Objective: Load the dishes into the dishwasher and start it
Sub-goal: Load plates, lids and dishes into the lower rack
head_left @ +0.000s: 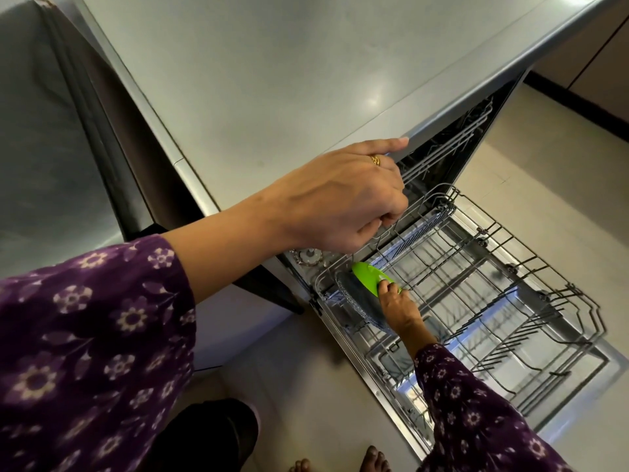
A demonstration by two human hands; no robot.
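Observation:
The dishwasher (439,124) stands open with its lower rack (531,267) pulled out over the lowered door. A dark speckled plate (357,301) stands on edge at the rack's near-left corner. My right hand (400,308) pinches a bright green plate (369,275) by its rim, holding it upright right beside the dark plate. My left hand (343,195) is on the dishwasher's top front edge, index finger straight along it and the other fingers curled down over the opening. The upper rack (452,144) sits inside the tub.
A grey worktop (272,80) covers the dishwasher. A steel appliance side (44,148) is on the left. Pale floor tiles (544,172) lie beyond the door. My feet (343,463) are on the floor near the door's front-left corner. Most rack slots hold nothing.

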